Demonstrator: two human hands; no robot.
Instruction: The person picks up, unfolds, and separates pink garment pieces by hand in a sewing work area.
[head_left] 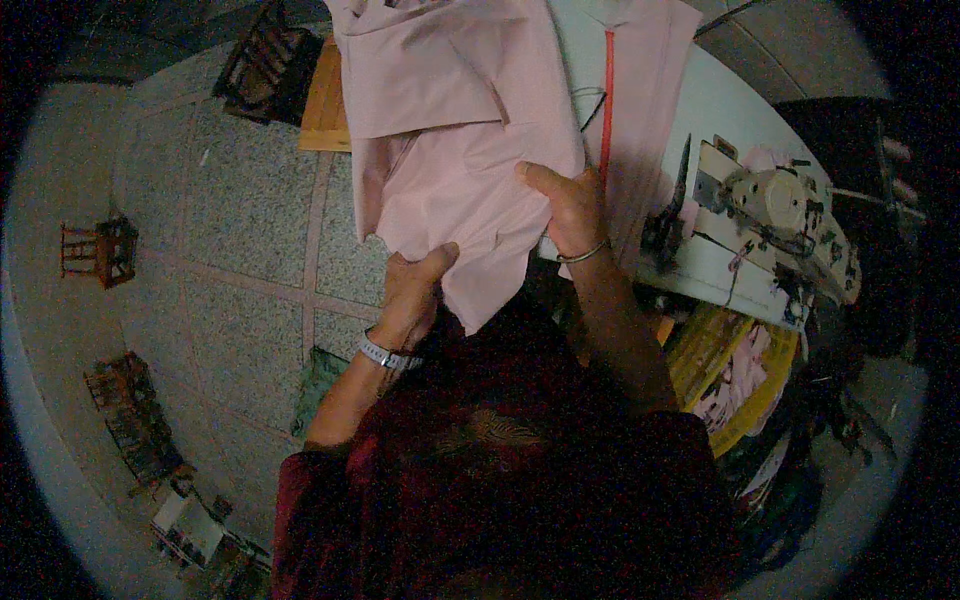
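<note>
A large piece of pink fabric (pixel 450 170) hangs over the edge of the white table (pixel 740 90), its lower end drawn toward my body. My left hand (pixel 415 290) grips its near left edge, thumb on top and the other fingers hidden beneath. At the right edge, my right hand (pixel 570 205) pinches the cloth the same way, thumb stretched over it. Folds run across the cloth between both hands. Right of it lies another pink strip of fabric, crossed by a long red strip (pixel 609 90).
A sewing machine (pixel 775 200) stands on the table at the right, with dark scissors (pixel 683 170) near it. Below is a yellow basket (pixel 755 400) holding pink cloth. A wooden stool (pixel 325 110) and dark chair (pixel 265 65) stand beyond the table's left side; a small chair (pixel 100 252) is farther left.
</note>
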